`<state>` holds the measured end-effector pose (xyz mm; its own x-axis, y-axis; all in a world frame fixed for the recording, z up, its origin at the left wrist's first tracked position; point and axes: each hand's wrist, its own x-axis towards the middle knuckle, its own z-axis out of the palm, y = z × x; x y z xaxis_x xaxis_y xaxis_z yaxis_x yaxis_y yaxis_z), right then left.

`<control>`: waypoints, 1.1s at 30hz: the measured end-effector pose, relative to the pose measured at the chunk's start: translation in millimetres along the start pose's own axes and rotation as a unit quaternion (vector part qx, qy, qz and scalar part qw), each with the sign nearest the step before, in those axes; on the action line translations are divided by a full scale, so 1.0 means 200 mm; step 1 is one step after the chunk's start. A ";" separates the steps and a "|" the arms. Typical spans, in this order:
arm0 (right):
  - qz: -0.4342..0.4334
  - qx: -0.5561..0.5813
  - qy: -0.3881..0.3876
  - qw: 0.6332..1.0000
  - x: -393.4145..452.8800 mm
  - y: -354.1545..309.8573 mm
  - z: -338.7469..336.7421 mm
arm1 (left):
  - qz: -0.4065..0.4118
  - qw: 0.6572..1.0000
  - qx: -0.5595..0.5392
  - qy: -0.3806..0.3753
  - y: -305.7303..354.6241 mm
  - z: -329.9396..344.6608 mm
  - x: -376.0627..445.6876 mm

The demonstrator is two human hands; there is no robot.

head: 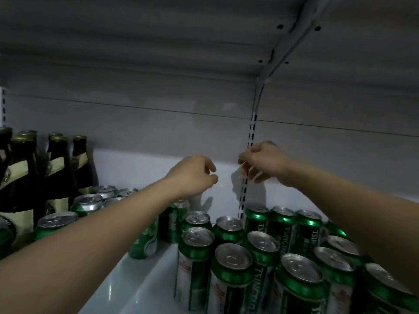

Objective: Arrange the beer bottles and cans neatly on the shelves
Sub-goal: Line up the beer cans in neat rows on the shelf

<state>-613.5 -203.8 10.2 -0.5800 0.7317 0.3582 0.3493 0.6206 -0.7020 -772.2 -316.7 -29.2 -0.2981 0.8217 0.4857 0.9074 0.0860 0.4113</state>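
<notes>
Green cans [233, 266] upright on shelf [145, 279], brown bottles [56, 168] left

Hands [192, 173] above green cans [233, 264]

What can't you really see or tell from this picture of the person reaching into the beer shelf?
- Head view: the can under the left forearm is mostly covered by it.
- The bottles at the left are dark; their labels cannot be read.
- Whether the right hand pinches something pale is too blurred to tell; the left hand is curled above the cans.
- The cans at the lower right are cut off by the edge.
</notes>
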 end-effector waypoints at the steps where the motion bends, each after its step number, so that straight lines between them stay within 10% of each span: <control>1: 0.002 -0.005 0.008 1.000 -0.01 0.02 -0.05 | 0.009 1.000 -0.011 -0.004 0.04 0.01 0.00; 12: 0.043 -0.030 0.029 0.998 -0.24 0.28 -0.51 | 0.079 0.984 -0.129 -0.095 0.51 0.21 0.04; 23: 0.092 -0.097 -0.149 0.980 -0.58 0.53 -0.75 | 0.089 0.927 -0.100 -0.350 0.88 0.49 -0.05; 33: 0.114 -0.155 -0.279 0.941 -0.88 0.49 -0.74 | 0.119 0.919 0.039 -0.374 0.83 0.47 -0.12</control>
<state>-368.0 -230.9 -30.4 -0.7305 0.6467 -0.2193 0.6583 0.5817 -0.4777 -585.9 -269.0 -45.5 0.1726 0.9773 -0.1230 0.9476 -0.1307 0.2916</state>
